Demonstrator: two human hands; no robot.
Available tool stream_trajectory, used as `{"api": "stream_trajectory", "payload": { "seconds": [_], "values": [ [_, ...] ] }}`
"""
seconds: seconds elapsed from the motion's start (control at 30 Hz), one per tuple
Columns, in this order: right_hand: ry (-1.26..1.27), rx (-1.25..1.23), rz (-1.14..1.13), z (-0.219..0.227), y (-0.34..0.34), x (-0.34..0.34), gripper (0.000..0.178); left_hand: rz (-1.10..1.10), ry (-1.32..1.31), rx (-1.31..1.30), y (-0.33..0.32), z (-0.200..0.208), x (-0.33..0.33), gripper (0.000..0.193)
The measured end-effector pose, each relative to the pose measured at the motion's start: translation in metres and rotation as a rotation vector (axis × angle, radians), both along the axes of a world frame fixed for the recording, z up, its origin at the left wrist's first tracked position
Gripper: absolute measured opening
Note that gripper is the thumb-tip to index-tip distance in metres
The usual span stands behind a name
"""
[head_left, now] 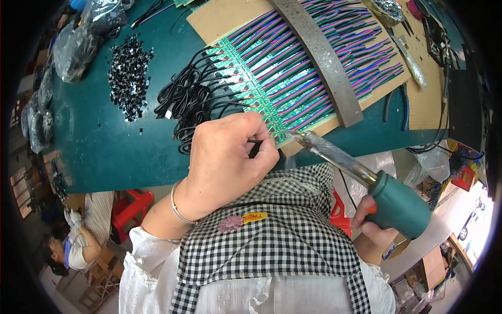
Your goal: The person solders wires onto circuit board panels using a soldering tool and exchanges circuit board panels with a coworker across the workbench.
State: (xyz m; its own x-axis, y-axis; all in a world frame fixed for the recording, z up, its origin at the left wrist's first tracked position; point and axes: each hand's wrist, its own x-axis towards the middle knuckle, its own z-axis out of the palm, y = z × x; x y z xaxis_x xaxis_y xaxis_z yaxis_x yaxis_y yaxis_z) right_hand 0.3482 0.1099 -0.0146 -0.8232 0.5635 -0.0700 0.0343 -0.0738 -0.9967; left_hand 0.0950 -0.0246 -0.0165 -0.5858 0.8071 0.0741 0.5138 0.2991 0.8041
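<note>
My left hand [222, 157] is closed in a pinch on a thin black cable [254, 141] at the near corner of a green circuit board panel [269, 112]. The exact tips of its fingers on the wire are partly hidden. My right hand [374, 230] grips a green soldering gun [400, 204], its tip meeting the panel's near edge just right of my left fingers. Rows of red, blue, black and green wires [303, 107] run rightward from the panel. Coiled black cables [191, 97] hang off its left side.
A heavy grey metal bar [324, 63] lies across the wires. Cardboard [209, 21] sits under the panel. To the left is a pile of small black parts [129, 78], with plastic bags [76, 52] beyond. Another person [78, 246] sits at lower left near a red stool [130, 212].
</note>
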Motion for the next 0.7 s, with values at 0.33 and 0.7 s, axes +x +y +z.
{"api": "stream_trajectory", "payload": {
  "seconds": [0.33, 0.7],
  "values": [
    [0.031, -0.038, -0.053, 0.004, -0.001, -0.001, 0.056, 0.014, -0.019, -0.041, 0.000, 0.002, -0.002, 0.013],
    [-0.030, 0.068, -0.045, -0.008, -0.002, 0.009, 0.047, -0.009, -0.065, -0.068, 0.000, 0.004, -0.004, 0.012]
  ]
}}
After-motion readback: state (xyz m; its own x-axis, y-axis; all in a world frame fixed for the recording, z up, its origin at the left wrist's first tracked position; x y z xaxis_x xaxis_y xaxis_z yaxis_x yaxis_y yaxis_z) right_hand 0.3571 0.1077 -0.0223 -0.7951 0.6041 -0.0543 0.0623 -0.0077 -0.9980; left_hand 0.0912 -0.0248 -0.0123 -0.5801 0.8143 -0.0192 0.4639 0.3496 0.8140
